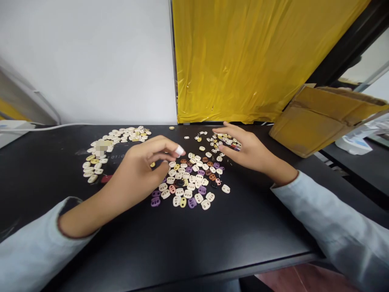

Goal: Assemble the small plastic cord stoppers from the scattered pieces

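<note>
A mixed heap of small two-hole plastic pieces (191,180), white, purple, brown and yellow, lies in the middle of the black table (197,243). My left hand (146,166) hovers over the heap's left side with fingers curled; a white band wraps one fingertip, and I cannot tell if a piece sits between the fingers. My right hand (243,150) rests with fingers spread on a smaller scatter of pieces (223,140) further back. A separate curved pile of cream and yellow pieces (112,148) lies at the left.
A yellow plastic sheet (258,61) hangs behind the table beside a white wall. A tilted cardboard box (322,117) sits at the right edge. A white cable (45,128) runs along the back left. The table's front edge is near me.
</note>
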The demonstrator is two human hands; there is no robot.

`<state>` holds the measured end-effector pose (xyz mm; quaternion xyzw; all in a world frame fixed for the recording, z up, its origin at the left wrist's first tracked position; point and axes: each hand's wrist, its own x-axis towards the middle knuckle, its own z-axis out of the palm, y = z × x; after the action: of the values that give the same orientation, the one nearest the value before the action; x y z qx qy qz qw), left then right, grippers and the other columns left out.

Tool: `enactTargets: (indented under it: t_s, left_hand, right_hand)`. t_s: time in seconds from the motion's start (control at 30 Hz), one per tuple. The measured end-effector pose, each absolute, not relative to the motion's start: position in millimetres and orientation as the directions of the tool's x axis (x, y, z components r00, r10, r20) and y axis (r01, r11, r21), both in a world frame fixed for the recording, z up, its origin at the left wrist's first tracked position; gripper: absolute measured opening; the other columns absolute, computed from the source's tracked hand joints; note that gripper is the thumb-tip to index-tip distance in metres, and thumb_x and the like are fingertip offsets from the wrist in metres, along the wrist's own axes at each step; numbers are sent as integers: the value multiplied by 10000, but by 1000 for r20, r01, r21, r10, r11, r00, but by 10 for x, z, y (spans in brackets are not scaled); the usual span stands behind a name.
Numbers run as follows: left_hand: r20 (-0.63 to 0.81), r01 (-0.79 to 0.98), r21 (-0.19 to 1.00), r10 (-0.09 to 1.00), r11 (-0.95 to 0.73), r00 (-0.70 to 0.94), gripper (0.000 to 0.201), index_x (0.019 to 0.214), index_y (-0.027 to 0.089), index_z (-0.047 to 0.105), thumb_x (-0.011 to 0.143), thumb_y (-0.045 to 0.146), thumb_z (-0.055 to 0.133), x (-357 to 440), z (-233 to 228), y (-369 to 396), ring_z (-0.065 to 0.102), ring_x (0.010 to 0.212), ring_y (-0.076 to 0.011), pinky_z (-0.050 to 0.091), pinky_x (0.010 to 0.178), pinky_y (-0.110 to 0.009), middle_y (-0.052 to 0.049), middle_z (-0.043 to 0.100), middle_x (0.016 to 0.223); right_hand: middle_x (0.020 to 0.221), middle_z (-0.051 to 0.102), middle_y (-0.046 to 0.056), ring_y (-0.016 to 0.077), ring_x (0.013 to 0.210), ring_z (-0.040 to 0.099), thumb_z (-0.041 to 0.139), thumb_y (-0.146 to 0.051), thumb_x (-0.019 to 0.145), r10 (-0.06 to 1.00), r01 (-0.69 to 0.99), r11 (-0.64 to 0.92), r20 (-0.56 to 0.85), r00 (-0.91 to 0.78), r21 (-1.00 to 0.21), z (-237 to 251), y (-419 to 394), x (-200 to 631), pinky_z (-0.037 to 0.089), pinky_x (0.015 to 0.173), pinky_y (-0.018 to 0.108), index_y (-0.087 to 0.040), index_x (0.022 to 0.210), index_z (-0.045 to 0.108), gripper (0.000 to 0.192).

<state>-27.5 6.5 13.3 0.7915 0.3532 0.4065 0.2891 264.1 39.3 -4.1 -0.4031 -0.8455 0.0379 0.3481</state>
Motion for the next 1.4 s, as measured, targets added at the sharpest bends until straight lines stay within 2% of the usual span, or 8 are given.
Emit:
enactTargets:
  t_s: [0.13,0.43,0.57,0.67,0.77,0.83,1.1,1.4]
  left_hand:
    - [471,305,736,781,-604,409,278,789,182,621,654,-23,489,-271,99,67,553,605,-95,460,632,-240,59,559,603]
    - [453,338,684,739,-647,498,201,560,190,504,552,25,390,-233,146,-88,448,478,-98,333,478,-231,59,455,464]
    - [497,379,572,674,-728,546,291,783,191,616,668,-8,437,-194,83,-127,580,618,-146,459,581,-265,26,587,609]
    - [465,334,414,512,-847,722,329,1015,169,648,797,4,465,-139,52,-175,657,908,-193,526,856,-347,-59,715,952]
    - [336,234,301,332,-925,882,384,1235,185,624,889,72,502,-81,23,-252,525,1322,-250,340,1178,-441,-90,629,1371]
    - [244,189,273,258,-943,935,425,1331,230,589,931,114,503,-57,-15,-290,414,1438,-253,235,1241,-462,-45,546,1487]
    - [172,227,276,280,-934,945,496,1386,212,568,935,49,440,-89,-147,-247,458,1416,-222,255,1247,-430,-29,547,1481]
    - [246,236,304,316,-923,916,516,1299,203,634,874,-28,453,-130,-172,-85,485,1396,-218,325,1222,-456,-49,587,1436]
  right_hand:
    - [1115,741,52,260,1269,590,668,-200,847,621,523,781,511,-594,-342,-35,392,2610,353,1177,512,-237,988,701,150]
    - [1222,687,87,303,1374,470,776,-278,789,648,542,760,356,-673,-358,13,292,2555,294,1180,547,-225,829,734,78]
    - [1206,686,89,280,1283,555,768,-316,808,644,538,761,320,-695,-363,16,282,2521,267,1193,541,-231,842,742,96]
    - [1222,674,86,268,1222,594,762,-300,813,644,538,759,306,-701,-367,6,284,2507,270,1189,545,-239,856,747,76]
    - [1224,666,91,271,1212,590,743,-253,820,648,546,757,299,-701,-359,-5,281,2499,332,1157,529,-231,862,737,48]
    - [1196,671,92,266,1198,593,722,-228,827,648,547,757,300,-700,-359,-11,280,2494,370,1133,509,-220,853,714,29]
    - [1022,708,54,232,1045,632,662,-186,858,680,563,732,361,-638,-385,-39,364,2570,464,992,435,-217,820,620,65]
    - [900,714,40,188,829,659,677,-253,864,807,637,573,490,-329,-515,31,353,2586,513,792,327,-192,907,662,76]
